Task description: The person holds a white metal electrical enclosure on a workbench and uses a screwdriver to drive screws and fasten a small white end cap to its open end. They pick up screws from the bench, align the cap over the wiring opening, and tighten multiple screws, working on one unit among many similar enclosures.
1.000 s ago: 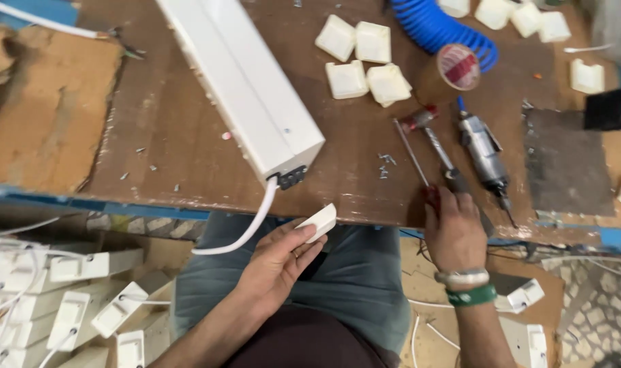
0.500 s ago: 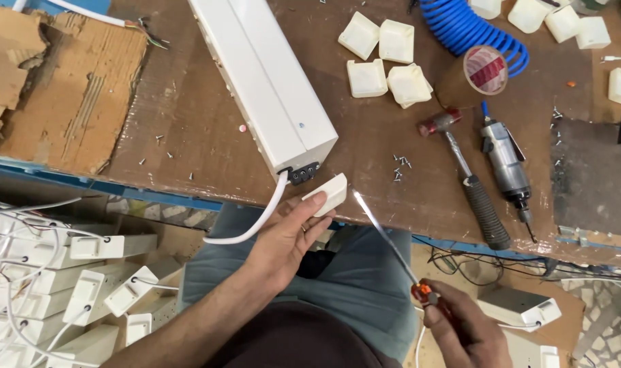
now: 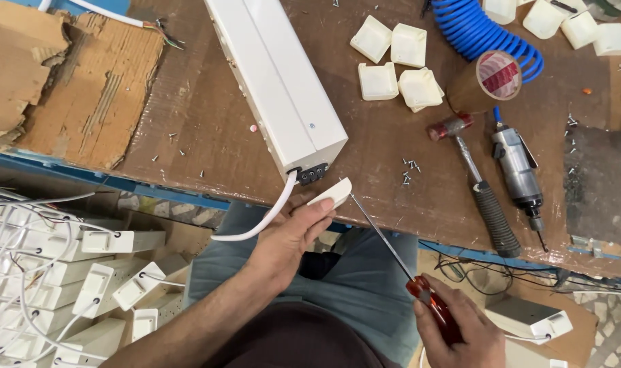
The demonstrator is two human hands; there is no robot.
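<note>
At far left, below the bench edge, a stock of white housings with cords [image 3: 113,286] lies heaped, apparently finished or awaiting work; which cannot be told. On the wooden bench [image 3: 208,136] torn cardboard [image 3: 85,88] sits beside a long white housing [image 3: 276,85], its near end at the bench edge, open, showing a dark terminal block [image 3: 312,174] with a white cable [image 3: 259,221] emerging. The left hand [image 3: 290,235] grasps a small white end cap [image 3: 331,193] just beside that open end; the cap is not yet seated. The right hand [image 3: 457,330] is clenched on a red-handled screwdriver [image 3: 392,249], tip touching the cap. Judged: fitting and fastening remain. Further right lie loose screws [image 3: 409,170], spare white caps [image 3: 396,65], a hammer [image 3: 477,180], a pneumatic driver [image 3: 518,170], tape roll [image 3: 491,78] and blue coiled hose [image 3: 481,31].
</note>
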